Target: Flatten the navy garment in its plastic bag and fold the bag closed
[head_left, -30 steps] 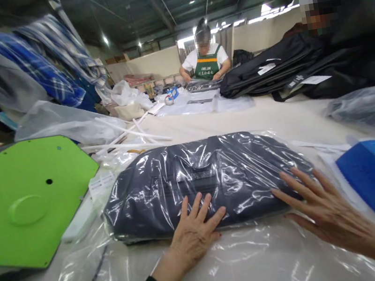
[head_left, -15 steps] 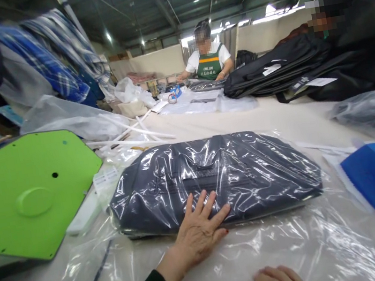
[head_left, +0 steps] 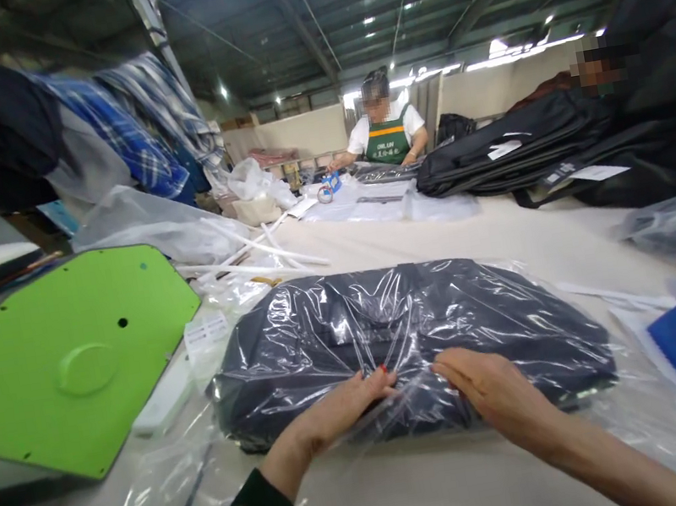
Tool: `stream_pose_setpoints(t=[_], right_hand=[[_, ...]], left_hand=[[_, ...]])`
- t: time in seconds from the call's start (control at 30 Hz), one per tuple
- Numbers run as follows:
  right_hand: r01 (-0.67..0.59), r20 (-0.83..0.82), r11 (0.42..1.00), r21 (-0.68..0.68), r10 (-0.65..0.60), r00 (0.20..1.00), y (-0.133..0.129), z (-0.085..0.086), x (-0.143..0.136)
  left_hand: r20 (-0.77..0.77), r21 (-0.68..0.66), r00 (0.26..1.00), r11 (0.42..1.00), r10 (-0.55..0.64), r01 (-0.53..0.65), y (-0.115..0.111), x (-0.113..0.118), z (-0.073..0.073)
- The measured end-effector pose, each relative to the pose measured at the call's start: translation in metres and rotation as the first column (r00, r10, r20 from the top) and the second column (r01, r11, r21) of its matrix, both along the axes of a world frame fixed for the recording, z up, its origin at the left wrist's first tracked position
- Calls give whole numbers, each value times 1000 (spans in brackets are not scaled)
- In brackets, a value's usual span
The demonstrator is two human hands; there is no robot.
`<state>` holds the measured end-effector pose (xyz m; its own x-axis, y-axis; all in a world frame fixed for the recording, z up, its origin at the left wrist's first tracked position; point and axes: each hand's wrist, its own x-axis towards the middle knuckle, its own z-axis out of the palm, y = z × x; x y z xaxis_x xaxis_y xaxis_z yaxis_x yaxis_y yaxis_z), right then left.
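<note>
Pale table (head_left: 540, 229) runs ahead of me under warehouse roof lights; on it, just before me, lies a dark folded bag in a clear plastic sleeve (head_left: 401, 328); my left hand (head_left: 343, 406) and right hand (head_left: 494, 391) pinch the sleeve's near edge, fingers closed on the film; green board (head_left: 73, 363) lies left.

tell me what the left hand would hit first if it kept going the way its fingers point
The left hand points forward and slightly right, fingertips already on the clear plastic bag. Going on, it would likely press straight into the dark folded bag inside, close by the right hand.
</note>
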<state>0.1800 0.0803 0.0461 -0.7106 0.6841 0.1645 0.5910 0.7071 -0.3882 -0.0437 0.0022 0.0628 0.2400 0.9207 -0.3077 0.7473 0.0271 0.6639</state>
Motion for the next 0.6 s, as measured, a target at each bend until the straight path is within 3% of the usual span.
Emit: stream_pose_setpoints(t=[0.1, 0.17, 0.23, 0.3, 0.37, 0.43, 0.53, 0.6], right_hand=[[137, 190, 983, -121, -113, 975, 20, -8, -21], [161, 217, 978, -132, -130, 968, 26, -15, -29], [175, 233, 973, -151, -137, 963, 28, -19, -32], [178, 243, 970, -167, -135, 961, 30, -19, -33], [174, 249, 969, -176, -128, 960, 31, -13, -33], [169, 254, 970, -172, -122, 960, 27, -6, -29], [161, 257, 978, -133, -123, 958, 6, -1, -9], [138, 211, 990, 24, -140, 967, -13, -9, 16]], left_hand=[[-55, 48, 998, 999, 20, -18, -1, 7, 8], [-221, 254, 964, 963, 148, -90, -8, 24, 0], [-342, 532, 915, 847, 214, 1, -14, 47, -17], [-369, 664, 925, 723, 92, 192, -15, 65, -39], [-377, 726, 924, 639, 60, 255, -9, 75, -58], [-392, 769, 905, 598, 163, 226, 0, 76, -70], [-390, 801, 894, 560, 221, 211, 10, 69, -75], [-383, 823, 894, 524, 231, 217, 12, 64, -75]])
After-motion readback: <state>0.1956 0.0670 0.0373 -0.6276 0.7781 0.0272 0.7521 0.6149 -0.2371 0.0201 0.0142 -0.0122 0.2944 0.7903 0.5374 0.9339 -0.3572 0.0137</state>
